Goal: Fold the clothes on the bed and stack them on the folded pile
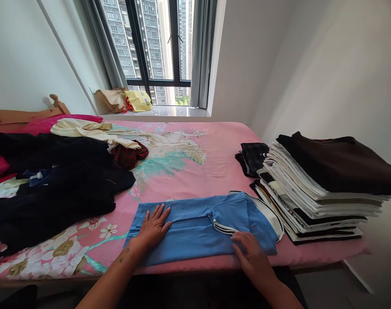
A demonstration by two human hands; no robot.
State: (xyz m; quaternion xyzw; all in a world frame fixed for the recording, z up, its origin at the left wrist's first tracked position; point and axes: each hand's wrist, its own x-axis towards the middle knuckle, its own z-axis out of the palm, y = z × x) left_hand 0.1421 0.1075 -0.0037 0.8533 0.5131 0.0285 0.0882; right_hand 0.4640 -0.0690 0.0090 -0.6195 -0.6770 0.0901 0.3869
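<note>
A blue shirt with black-and-white striped sleeve trim lies partly folded along the front edge of the bed. Flat on its left part rests my left hand, fingers spread and holding nothing. At the trimmed sleeve edge is my right hand, fingers bent toward the cloth; whether they pinch it is hidden. A cream panel with dark edging shows from under the shirt's right end.
Neat stacks of folded clothes stand on the bed at right, beside small dark folded pieces. Loose black clothes and a cream garment are heaped at left. Bags sit on the windowsill. Pink bedding spans between.
</note>
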